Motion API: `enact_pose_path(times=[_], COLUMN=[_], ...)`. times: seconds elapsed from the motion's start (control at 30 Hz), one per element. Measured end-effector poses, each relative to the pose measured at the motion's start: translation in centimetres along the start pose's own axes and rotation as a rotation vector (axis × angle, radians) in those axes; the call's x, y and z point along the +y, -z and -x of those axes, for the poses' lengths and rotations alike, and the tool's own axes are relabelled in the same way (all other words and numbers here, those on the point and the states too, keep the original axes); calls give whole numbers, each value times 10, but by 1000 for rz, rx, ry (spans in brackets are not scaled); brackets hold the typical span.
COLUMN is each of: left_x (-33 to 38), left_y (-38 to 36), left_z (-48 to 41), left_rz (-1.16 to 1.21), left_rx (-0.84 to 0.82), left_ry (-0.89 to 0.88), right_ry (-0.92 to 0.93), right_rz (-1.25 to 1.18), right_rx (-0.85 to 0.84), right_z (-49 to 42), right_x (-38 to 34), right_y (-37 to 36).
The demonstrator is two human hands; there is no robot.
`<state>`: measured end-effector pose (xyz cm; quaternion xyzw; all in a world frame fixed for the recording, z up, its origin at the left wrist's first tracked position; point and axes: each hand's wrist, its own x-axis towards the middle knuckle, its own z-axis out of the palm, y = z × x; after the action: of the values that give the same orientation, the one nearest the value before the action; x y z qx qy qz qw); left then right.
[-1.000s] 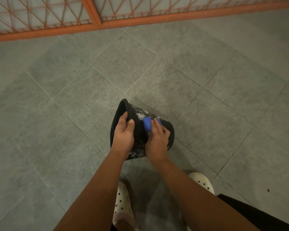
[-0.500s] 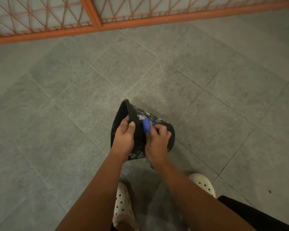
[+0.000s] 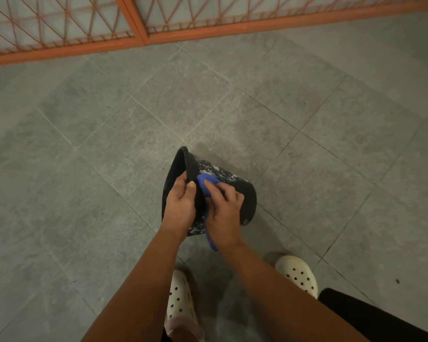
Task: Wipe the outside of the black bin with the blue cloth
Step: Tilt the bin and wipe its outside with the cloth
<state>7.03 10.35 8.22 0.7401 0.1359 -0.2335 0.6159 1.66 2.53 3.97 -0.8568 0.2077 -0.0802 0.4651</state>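
A black bin (image 3: 242,193) with white speckled stains lies tipped on its side on the grey tiled floor, its open mouth facing left. My left hand (image 3: 181,206) grips the bin's rim, thumb on the outside wall. My right hand (image 3: 224,213) presses a blue cloth (image 3: 205,182) against the bin's outer wall just right of the rim. A strip of the cloth hangs out below my right wrist.
An orange metal lattice fence (image 3: 144,33) runs along the far edge of the floor. My feet in white perforated clogs (image 3: 299,275) stand just behind the bin. Grey floor tiles (image 3: 84,193) surround the bin on all sides.
My right hand has slid the blue cloth leftward along the bin's wall toward the rim. More cloth now hangs below the wrist. My left hand keeps its grip on the rim.
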Motion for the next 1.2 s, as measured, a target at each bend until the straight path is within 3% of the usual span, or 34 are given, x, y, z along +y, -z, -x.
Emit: enact_pose_path(times=[0.07, 0.2, 0.3, 0.43, 0.5, 0.73, 0.9, 0.97, 1.1, 1.2], left_x=[-1, -5, -5, 1, 1, -5, -2, -3, -6, -5], left_y=[2, 6, 4, 2, 4, -3, 1, 4, 11, 12], left_z=[1, 3, 1, -3, -4, -3, -12, -12, -10, -8], left_rz=[13, 51, 57, 58, 14, -212, -214, -189, -161, -113], left_rx=[18, 82, 88, 117, 155, 172, 169, 179, 194, 182], left_ry=[8, 44, 48, 96, 105, 34, 129, 145, 180, 188], right_ry=[13, -136, -202, 9, 27, -352, -98, -75, -280, -327], right_rz=[43, 206, 195, 135, 159, 252, 206, 207, 256, 262], right_rx=[-16, -63, -40, -76, -79, -67, -33, -36, -83, -113], right_z=[-7, -13, -9, -7, -10, -12, -1, -2, -11, -18], right_x=[4, 36, 33, 12, 18, 61, 40, 48, 71, 81], right_y=[1, 13, 11, 0, 1, 17, 3, 4, 12, 15])
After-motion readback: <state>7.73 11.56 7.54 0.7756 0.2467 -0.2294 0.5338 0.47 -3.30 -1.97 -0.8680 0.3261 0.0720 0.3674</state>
